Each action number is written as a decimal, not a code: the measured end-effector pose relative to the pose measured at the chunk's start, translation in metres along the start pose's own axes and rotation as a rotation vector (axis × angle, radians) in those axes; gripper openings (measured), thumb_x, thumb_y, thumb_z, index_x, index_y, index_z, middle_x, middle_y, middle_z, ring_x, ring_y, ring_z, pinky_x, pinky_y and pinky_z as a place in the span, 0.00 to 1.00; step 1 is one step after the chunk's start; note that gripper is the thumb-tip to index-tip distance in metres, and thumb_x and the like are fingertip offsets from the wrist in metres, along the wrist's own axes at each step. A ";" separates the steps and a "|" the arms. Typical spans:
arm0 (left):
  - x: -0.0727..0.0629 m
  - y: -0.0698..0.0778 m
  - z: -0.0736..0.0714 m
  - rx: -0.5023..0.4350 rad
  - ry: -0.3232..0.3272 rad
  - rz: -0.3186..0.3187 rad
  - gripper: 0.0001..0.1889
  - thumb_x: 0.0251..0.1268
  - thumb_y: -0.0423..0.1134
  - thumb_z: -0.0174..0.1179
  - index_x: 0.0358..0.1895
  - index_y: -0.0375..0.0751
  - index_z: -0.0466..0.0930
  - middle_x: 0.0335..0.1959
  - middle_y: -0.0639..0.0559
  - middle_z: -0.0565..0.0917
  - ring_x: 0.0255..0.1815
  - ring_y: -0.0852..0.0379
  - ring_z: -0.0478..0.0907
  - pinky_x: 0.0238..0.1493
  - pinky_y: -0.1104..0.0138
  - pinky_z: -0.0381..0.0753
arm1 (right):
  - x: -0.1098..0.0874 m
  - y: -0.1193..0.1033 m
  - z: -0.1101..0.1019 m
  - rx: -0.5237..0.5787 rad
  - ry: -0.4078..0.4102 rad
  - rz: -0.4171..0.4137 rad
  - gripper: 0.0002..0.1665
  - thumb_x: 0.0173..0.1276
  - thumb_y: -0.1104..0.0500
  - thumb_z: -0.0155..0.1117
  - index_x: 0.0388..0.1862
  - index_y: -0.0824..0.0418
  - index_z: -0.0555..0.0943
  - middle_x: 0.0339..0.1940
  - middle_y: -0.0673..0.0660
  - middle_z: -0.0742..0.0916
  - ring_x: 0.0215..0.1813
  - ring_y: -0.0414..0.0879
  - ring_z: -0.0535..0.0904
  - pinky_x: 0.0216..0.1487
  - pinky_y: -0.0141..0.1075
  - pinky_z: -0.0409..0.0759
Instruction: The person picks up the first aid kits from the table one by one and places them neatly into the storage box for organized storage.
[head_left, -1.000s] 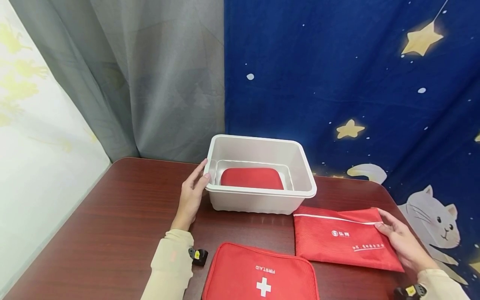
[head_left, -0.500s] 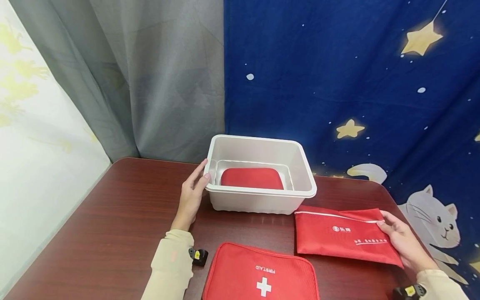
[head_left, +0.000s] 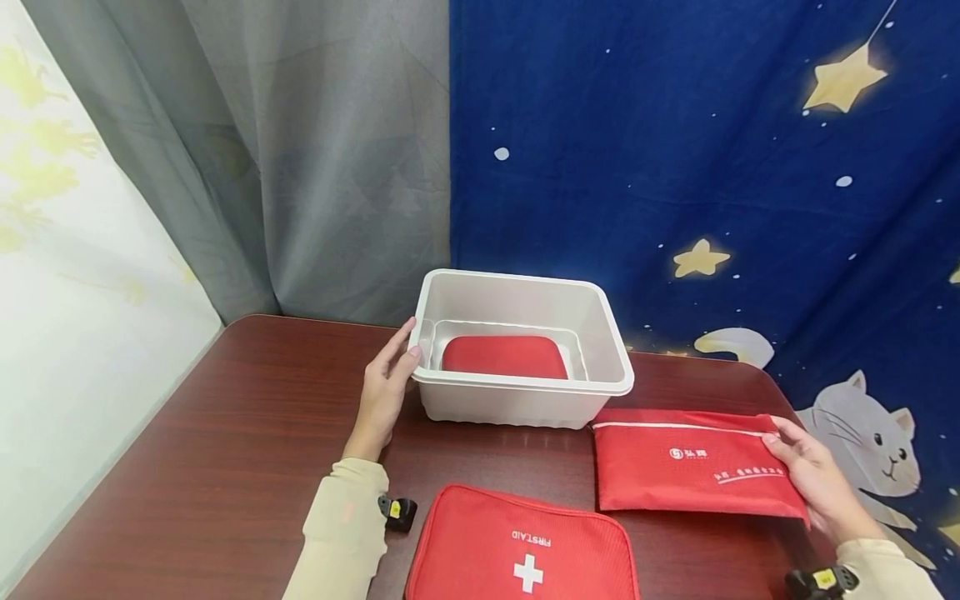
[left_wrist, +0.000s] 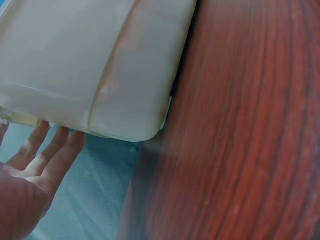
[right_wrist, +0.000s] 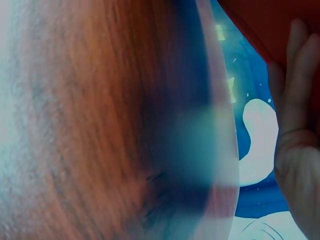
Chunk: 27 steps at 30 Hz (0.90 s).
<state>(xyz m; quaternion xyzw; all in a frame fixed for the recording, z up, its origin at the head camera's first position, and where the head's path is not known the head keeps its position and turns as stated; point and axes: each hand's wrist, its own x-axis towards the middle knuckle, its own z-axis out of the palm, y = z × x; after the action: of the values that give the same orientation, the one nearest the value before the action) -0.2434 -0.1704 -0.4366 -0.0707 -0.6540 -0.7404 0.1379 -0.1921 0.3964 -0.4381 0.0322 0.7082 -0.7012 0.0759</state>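
A white plastic bin (head_left: 517,404) stands on the table with a red rounded item (head_left: 504,357) lying inside. My left hand (head_left: 382,398) touches the bin's left rim; in the left wrist view its fingers (left_wrist: 60,152) look straight against the side. My right hand (head_left: 813,475) pinches the right end of a red zip pouch (head_left: 690,479) with white print, thumb on top. That end is slightly raised, and the pouch's far left corner is close to the bin. In the right wrist view the fingers lie against red fabric (right_wrist: 270,20). Its underside is mostly hidden.
A red first aid bag (head_left: 525,554) with a white cross lies at the near middle, cut off by the frame. Dark wood table (head_left: 247,467) extends to the left. Grey and blue curtains (head_left: 555,167) hang behind the table's far edge.
The red pouch has shifted slightly right and turned a little, its right end moving away from me with my right hand. My left hand and the bin stay in place.
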 end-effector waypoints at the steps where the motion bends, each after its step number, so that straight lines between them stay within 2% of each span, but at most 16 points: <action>1: 0.000 0.000 0.000 -0.001 0.001 0.000 0.25 0.75 0.38 0.55 0.73 0.52 0.69 0.63 0.44 0.76 0.58 0.54 0.75 0.54 0.71 0.79 | 0.000 -0.001 0.000 0.000 0.006 0.004 0.14 0.81 0.56 0.49 0.57 0.38 0.72 0.39 0.46 0.87 0.36 0.46 0.88 0.35 0.43 0.86; 9: 0.000 0.000 0.001 -0.013 0.001 0.002 0.25 0.75 0.37 0.55 0.73 0.52 0.69 0.63 0.45 0.76 0.58 0.54 0.75 0.55 0.70 0.78 | -0.002 -0.010 0.002 -0.001 0.037 -0.029 0.13 0.81 0.56 0.49 0.57 0.39 0.70 0.38 0.45 0.87 0.35 0.45 0.88 0.33 0.41 0.86; 15: -0.001 0.001 0.001 -0.010 -0.001 0.004 0.25 0.75 0.37 0.55 0.73 0.53 0.69 0.64 0.45 0.76 0.59 0.54 0.75 0.55 0.70 0.78 | -0.003 -0.019 0.003 0.007 0.059 -0.072 0.12 0.81 0.56 0.49 0.55 0.39 0.73 0.38 0.44 0.86 0.33 0.45 0.88 0.31 0.39 0.85; 21: -0.001 0.000 0.000 -0.009 -0.003 0.002 0.25 0.75 0.38 0.55 0.73 0.53 0.69 0.65 0.45 0.76 0.60 0.54 0.74 0.55 0.71 0.78 | -0.005 -0.028 0.003 0.007 0.103 -0.063 0.11 0.80 0.54 0.50 0.55 0.39 0.72 0.36 0.43 0.86 0.31 0.45 0.88 0.30 0.40 0.85; 27: -0.001 0.000 0.000 -0.005 -0.004 0.001 0.25 0.75 0.38 0.55 0.73 0.53 0.69 0.64 0.44 0.75 0.60 0.54 0.74 0.55 0.71 0.78 | -0.004 -0.036 0.004 0.059 0.129 -0.108 0.12 0.80 0.55 0.51 0.55 0.40 0.75 0.35 0.45 0.87 0.30 0.45 0.88 0.29 0.37 0.84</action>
<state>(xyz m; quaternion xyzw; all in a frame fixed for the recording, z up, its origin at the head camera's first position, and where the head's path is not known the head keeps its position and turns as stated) -0.2422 -0.1701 -0.4369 -0.0728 -0.6523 -0.7420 0.1366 -0.1930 0.3925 -0.4023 0.0414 0.6915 -0.7212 -0.0088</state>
